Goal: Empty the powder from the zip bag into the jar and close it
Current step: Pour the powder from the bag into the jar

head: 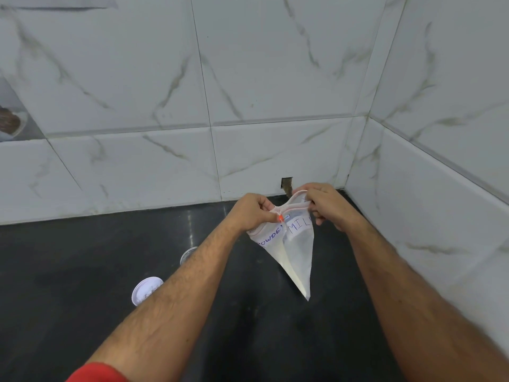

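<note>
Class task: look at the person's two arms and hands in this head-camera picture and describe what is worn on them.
Both forearms are bare from the wrists back towards the elbows. The left hand and right hand wear no gloves, and no rings, watch or bracelets show. The only clothing visible is the edge of a red sleeve on the left upper arm, at the picture's bottom border.

Even, bright light, glare streaks on the dark counter [82, 257], wide-angle bending at blurred edges
</note>
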Available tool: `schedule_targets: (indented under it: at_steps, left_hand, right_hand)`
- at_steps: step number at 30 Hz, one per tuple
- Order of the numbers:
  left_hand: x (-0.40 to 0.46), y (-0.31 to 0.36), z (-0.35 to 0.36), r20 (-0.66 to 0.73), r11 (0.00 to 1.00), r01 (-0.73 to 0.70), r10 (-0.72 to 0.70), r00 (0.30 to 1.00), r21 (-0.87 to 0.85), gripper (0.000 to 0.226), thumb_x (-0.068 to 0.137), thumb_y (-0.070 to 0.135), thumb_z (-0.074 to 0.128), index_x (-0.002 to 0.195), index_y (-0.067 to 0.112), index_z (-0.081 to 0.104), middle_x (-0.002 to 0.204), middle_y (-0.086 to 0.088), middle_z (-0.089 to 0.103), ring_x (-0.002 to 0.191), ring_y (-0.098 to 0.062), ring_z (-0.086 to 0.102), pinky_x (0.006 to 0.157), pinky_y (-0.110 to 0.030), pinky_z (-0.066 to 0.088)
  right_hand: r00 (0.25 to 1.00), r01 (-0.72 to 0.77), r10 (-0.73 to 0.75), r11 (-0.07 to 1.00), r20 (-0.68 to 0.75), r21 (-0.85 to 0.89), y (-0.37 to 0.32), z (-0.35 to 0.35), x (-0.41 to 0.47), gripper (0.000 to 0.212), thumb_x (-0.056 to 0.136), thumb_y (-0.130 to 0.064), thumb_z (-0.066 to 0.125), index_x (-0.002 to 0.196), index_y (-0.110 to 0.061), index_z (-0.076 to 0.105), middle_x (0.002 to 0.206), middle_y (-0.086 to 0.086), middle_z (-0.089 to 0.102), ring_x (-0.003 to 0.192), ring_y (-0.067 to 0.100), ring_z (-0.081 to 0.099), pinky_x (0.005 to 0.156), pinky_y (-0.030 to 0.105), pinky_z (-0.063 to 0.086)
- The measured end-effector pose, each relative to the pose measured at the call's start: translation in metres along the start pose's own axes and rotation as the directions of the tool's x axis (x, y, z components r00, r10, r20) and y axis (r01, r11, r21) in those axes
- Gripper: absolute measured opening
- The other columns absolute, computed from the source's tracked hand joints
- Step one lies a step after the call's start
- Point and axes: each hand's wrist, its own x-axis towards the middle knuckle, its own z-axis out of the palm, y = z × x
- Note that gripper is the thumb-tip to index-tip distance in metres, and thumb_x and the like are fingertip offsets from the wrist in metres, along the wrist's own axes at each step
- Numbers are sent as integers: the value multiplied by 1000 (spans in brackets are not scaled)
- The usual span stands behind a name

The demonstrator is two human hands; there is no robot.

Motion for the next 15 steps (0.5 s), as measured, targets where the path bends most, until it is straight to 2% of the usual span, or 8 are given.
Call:
schedule_targets:
  at_steps: [2,5,8,10,12,15]
  left_hand:
    - [2,0,-1,8,1000,21,-21,1000,0,18,75,24,85,84,15,72,81,3,71,79,-16,66,70,-30,52]
    - [2,1,-3,30,999,36,-35,999,-37,18,75,25,85,80,11,75,75,6,71,72,-12,66,63,-24,50]
    - [3,4,-3,-25,999,26,-27,999,-47,26,76,24,83,78,0,73,64,5,63,60,-11,57,57,-24,43]
    - [5,8,-2,-58,1000,27,-26,998,3,22,78,22,80,69,6,68,63,2,60,61,-13,55,58,-26,42]
    - [9,12,-3,-93,996,31,-23,995,82,23,78,24,77,66,11,62,66,-2,58,63,-17,53,60,-29,41]
    - [13,20,-8,-144,978,48,-19,989,203,23,80,28,70,67,13,58,67,-2,57,63,-18,53,60,-31,41]
  right_hand:
    - [1000,12,-12,1000,9,12,1,-1,0,38,90,-6,37,106,-15,71,41,-13,42,41,9,37,45,27,34]
    - [999,43,-41,997,-24,61,6,-1,-1,34,92,-8,41,113,-16,67,46,-14,47,40,6,40,44,27,35]
    - [989,71,-53,990,-138,123,14,0,-1,32,95,-20,50,124,-19,61,64,-7,55,45,5,46,46,30,40]
    - [970,76,-40,987,-241,143,19,2,-2,32,95,-28,53,126,-23,59,74,-2,58,53,8,50,47,29,42]
    - [932,113,-48,980,-359,162,23,6,-6,27,95,-32,56,121,-24,60,79,-1,60,59,10,53,47,25,44]
    - [895,179,-62,957,-443,228,33,19,-16,15,94,-33,62,99,-19,63,68,-3,59,52,11,51,46,26,44]
